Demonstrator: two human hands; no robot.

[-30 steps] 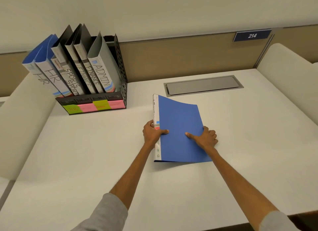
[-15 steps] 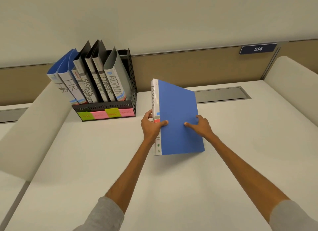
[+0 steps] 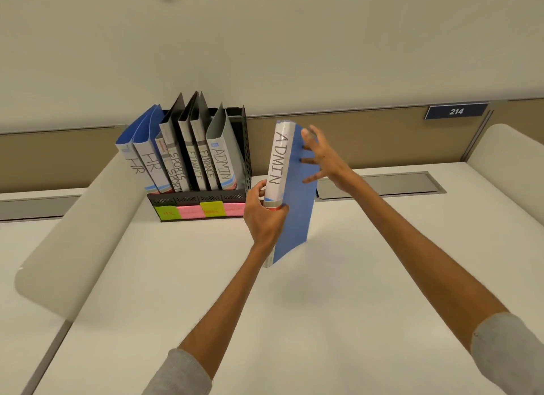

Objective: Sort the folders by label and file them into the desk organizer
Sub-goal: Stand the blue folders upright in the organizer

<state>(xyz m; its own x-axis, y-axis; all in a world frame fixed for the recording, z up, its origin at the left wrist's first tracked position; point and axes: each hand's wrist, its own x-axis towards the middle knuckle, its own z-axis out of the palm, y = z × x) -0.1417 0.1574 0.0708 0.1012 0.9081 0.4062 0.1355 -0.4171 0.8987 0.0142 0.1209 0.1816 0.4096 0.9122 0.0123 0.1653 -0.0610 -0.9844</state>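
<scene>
At my fingers: left hand (image 3: 263, 218) pinches the lower spine of the blue folder (image 3: 294, 206); right hand (image 3: 322, 156) is spread open, fingertips on the cover.
Folder place: raised off the desk (image 3: 323, 291), just right of the desk organizer (image 3: 203, 202).
Axis: spine near upright, ADMIN facing me.
Doing it well: I judge it belongs beside the filed ADMIN folder (image 3: 222, 162); keep it upright.

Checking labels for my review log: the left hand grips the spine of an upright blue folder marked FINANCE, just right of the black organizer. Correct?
Not quite. In the head view the blue folder in the left hand reads ADMIN, not FINANCE. It does stand upright, just right of the black organizer.
</scene>
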